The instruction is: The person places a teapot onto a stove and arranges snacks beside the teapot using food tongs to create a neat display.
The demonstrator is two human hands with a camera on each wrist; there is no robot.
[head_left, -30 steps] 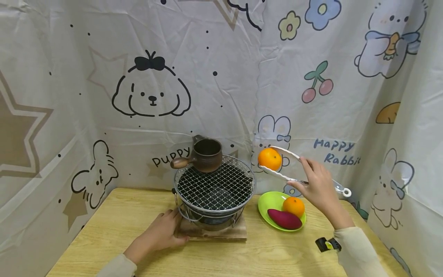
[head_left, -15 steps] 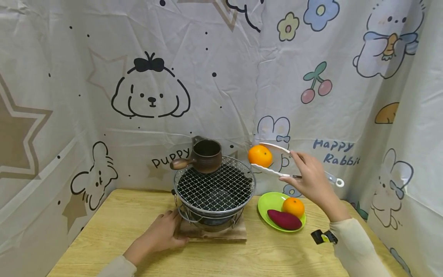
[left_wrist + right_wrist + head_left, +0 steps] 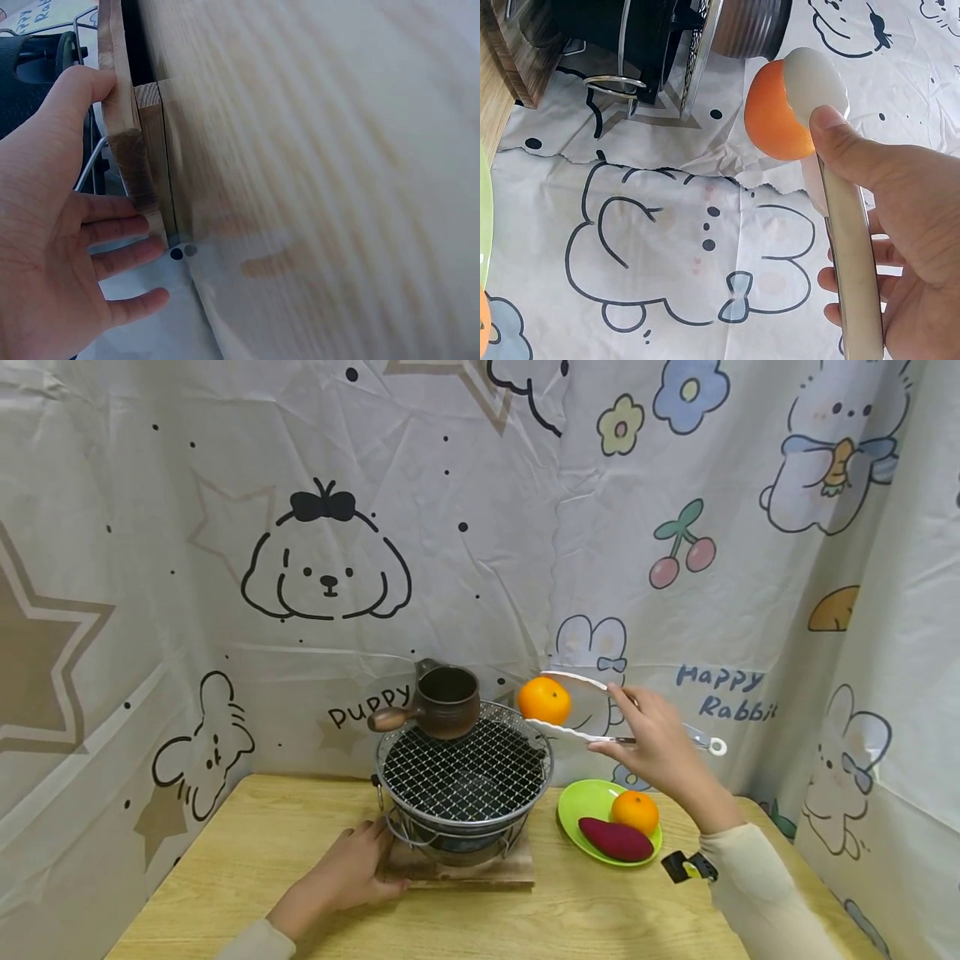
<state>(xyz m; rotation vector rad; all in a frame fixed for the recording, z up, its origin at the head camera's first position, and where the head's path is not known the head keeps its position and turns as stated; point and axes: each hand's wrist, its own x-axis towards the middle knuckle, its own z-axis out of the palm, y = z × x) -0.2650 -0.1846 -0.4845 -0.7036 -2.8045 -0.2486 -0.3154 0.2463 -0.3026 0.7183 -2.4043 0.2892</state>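
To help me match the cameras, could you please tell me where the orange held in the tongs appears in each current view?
Head: the held orange is slightly right of and below centre.
Left wrist: it is not in the picture.
Right wrist: it is above and right of centre, partly hidden by the white tip of the tongs.
Shared landmark: the grill, also at upper left in both wrist views.
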